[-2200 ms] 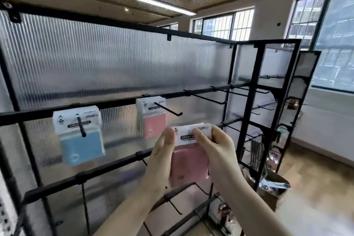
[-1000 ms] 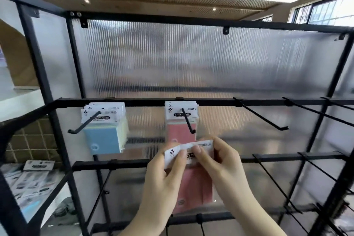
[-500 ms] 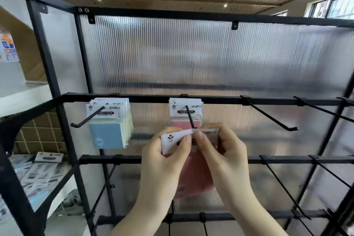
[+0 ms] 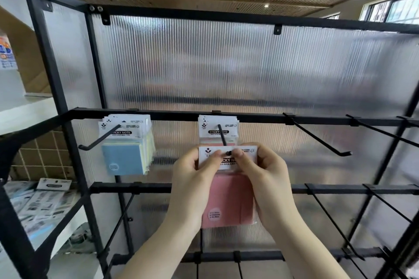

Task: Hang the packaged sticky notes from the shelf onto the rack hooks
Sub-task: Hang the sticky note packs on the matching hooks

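Both hands hold a pink sticky-note pack by its white header card. My left hand pinches the header's left side and my right hand pinches its right side. The tip of the middle hook pokes through the header's hole between my thumbs. Behind it, more pink packs hang at the back of that hook. A stack of blue and yellow packs hangs on the left hook.
Bare black hooks stick out toward me on the right of the upper bar, others on the lower bars. A ribbed translucent panel backs the black rack. More packaged goods lie on a white shelf at lower left.
Both hands raised the pink pack and brought its header up to the middle hook's tip, which now sits in the hole. The view moved closer to the rack.
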`<state>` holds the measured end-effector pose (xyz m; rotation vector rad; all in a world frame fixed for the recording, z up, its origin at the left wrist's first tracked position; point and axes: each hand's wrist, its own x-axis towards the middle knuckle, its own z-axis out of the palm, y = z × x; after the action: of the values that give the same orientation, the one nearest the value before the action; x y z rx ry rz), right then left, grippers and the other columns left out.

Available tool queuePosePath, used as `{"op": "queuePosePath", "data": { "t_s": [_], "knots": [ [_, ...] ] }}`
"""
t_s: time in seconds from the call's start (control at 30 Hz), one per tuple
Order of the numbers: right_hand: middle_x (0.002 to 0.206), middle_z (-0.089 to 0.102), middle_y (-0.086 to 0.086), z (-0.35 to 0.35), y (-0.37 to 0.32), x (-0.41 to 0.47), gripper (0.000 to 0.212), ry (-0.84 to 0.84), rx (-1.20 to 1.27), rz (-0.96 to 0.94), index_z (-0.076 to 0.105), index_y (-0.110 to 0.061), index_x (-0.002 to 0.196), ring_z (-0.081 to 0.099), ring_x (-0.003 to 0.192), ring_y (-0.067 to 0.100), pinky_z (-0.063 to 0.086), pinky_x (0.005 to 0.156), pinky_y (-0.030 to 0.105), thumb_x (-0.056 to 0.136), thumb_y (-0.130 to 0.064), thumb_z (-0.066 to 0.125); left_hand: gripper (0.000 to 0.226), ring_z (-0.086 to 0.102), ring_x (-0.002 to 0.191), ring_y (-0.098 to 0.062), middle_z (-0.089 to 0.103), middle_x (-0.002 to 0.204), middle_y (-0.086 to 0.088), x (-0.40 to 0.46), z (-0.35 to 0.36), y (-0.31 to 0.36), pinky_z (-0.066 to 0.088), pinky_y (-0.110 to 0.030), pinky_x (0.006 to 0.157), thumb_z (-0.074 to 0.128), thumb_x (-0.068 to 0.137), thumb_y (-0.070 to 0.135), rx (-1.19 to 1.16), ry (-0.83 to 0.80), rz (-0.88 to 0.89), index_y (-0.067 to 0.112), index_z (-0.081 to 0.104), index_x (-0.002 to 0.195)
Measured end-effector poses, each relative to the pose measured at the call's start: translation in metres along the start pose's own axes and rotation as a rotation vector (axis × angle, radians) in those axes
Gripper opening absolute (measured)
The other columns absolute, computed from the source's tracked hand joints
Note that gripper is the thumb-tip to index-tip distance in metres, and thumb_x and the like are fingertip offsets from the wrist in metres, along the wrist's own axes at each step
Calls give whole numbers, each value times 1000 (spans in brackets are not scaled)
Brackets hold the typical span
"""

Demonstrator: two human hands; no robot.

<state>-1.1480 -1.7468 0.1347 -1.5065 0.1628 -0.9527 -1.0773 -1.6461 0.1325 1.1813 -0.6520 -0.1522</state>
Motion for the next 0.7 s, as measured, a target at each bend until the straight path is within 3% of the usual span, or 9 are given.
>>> {"op": "queuePosePath", "data": {
  "t_s": [0.1,0.17,0.23,0.33,0.43,0.5,0.7],
  "knots": [
    [82,73,7,0,4,10,8,-11,-14,38,71,-18,82,66,75,18,50,70,33,86,-25,68,9,69,83,-14,74,86,4,10,-1,-5,54,-32,74,65,87,27,111,6,58,21,71,89],
    [80,72,9,0,6,21,9,-9,-60,33,70,-14,82,63,71,15,48,66,26,86,-23,68,7,67,77,-9,72,81,6,21,-1,-9,51,-20,64,64,88,25,197,33,103,20,68,89],
    [79,69,11,-1,9,34,8,-5,-154,6,69,-11,85,61,71,14,47,67,25,87,-18,68,11,63,69,-11,69,74,2,34,-1,-12,46,-17,53,63,89,26,300,66,158,17,65,85],
    [80,68,-1,-1,14,54,11,-3,-359,-75,64,-8,96,63,76,11,46,67,14,87,-13,68,25,55,75,-19,58,77,-3,54,-4,-23,42,-26,66,63,88,33,509,92,258,8,58,83],
    [91,59,-6,1,22,69,25,77,-509,-104,55,-9,107,55,81,7,41,64,8,86,-12,69,30,57,91,-18,61,93,1,73,-6,-34,48,-32,78,65,85,38,580,141,261,11,59,98],
    [99,57,-3,2,28,75,32,114,-534,-90,51,-13,111,54,86,10,40,63,11,86,-15,69,32,58,91,-19,61,96,0,82,-5,-40,49,-36,76,66,84,38,614,183,274,12,57,100],
    [103,59,4,3,36,86,29,118,-537,-54,47,-15,110,58,88,18,49,69,31,88,-18,66,39,53,80,-18,54,90,1,94,0,-45,43,-29,61,66,83,44,714,261,284,12,50,99]
  ]
}}
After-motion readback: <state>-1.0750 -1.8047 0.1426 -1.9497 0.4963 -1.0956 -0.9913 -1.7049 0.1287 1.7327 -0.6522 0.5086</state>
